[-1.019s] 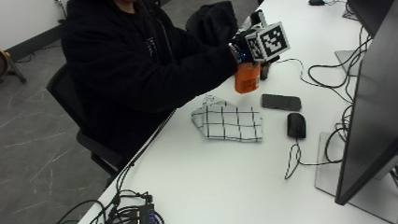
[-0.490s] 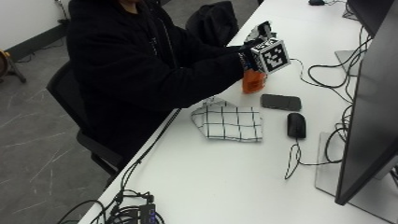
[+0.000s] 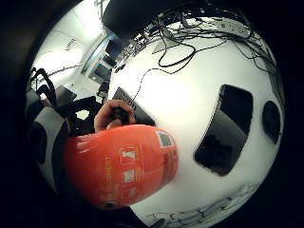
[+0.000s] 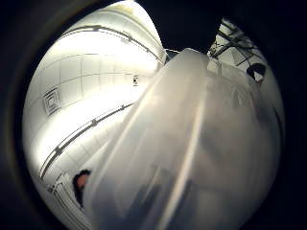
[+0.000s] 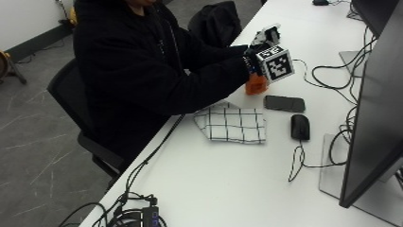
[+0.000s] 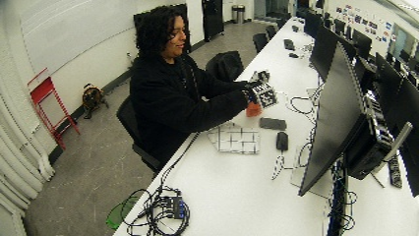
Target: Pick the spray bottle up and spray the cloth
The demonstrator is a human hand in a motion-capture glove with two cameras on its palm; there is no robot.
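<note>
An orange spray bottle (image 5: pixel 255 85) with a white trigger head (image 5: pixel 268 34) stands upright at the table's near edge, its base at or just above the surface. My gloved right hand (image 5: pixel 250 57) grips it round the upper part. The bottle's orange body (image 3: pixel 121 168) fills much of the little finger side palm view. Its pale head (image 4: pixel 192 143) fills the thumb side view. The white cloth (image 5: pixel 230 124) with a black grid lies flat on the table, a short way from the bottle toward the camera. The cloth (image 6: pixel 235 138) also shows in the wide view.
A black phone (image 5: pixel 284 103) lies just right of the bottle, and a black mouse (image 5: pixel 300 126) lies beside the cloth. A monitor (image 5: pixel 372 109) and cables (image 5: pixel 327 71) take up the table's right side. A cable bundle (image 5: pixel 135 215) sits at the near end.
The gloved hand and the bottle have come down a little toward the table and shifted slightly toward the phone. The cloth, phone and mouse have not moved.
</note>
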